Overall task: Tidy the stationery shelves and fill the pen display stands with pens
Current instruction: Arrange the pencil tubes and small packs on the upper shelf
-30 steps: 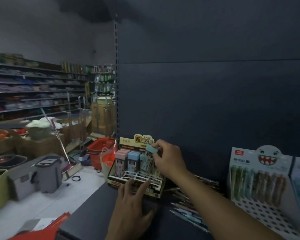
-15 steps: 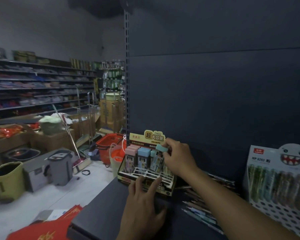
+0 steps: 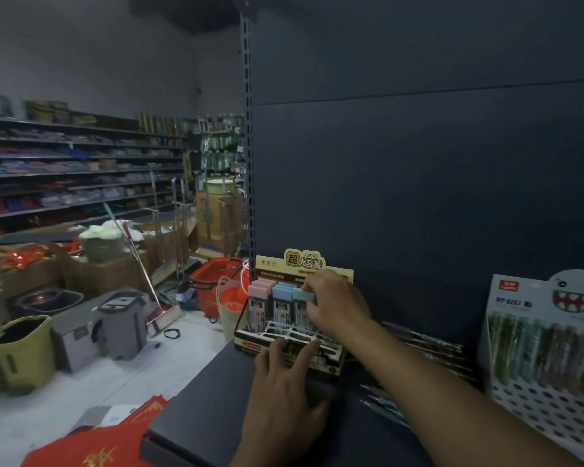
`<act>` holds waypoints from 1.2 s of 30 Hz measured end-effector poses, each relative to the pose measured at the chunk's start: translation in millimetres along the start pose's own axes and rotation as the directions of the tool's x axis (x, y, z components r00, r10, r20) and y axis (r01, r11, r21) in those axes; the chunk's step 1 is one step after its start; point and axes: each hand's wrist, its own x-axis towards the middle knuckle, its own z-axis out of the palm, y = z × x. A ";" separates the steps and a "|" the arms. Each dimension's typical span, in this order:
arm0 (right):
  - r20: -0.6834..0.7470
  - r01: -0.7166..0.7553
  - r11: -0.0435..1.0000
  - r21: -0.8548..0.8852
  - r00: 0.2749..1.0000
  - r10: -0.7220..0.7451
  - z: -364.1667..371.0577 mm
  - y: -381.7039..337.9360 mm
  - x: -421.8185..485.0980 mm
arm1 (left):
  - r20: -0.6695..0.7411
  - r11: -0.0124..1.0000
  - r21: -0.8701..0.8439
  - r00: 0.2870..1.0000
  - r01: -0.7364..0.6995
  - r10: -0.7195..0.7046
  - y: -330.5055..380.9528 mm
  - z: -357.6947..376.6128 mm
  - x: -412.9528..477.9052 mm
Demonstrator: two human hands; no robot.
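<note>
Head — right hand [image 3: 335,308] pinches teal case [image 3: 303,294] (fingers [image 3: 317,283] curled)

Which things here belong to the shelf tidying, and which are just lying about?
Job: display box, teal-capped pack pinched by right hand, left hand touching the box front, loose pens, monster pen stand.
Lying about: red shopping basket, grey mop bucket, olive bin.

We look left across a pale shop floor [image 3: 64,399] at a red shopping basket [image 3: 213,281], a grey mop bucket [image 3: 123,323] near an olive-green bin [image 3: 22,352], cardboard boxes [image 3: 108,269] behind them, and long wall shelves [image 3: 81,170] of folded goods.
</note>
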 end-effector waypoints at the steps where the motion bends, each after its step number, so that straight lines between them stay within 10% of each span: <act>1: 0.003 -0.007 1.000 -0.024 1.000 0.007 1.3 0.3 -2.1 | -0.004 1.000 0.004 1.000 -0.001 0.001 -0.3 0.4 -0.2; 26: -0.091 -0.290 0.953 0.087 0.951 0.297 -136.2 121.4 -275.1 | -0.316 0.955 0.042 0.903 -0.293 0.291 61.4 2.0 -24.8; 31: -0.075 -0.397 0.917 0.039 0.914 0.399 -166.9 147.3 -331.4 | -0.173 0.828 -0.117 0.832 -0.549 0.527 165.1 28.0 -55.8; 36: -0.043 -0.430 0.903 -0.026 0.903 0.428 -166.5 155.4 -351.2 | -0.007 0.864 -0.063 0.866 -0.499 0.500 222.3 56.0 -71.4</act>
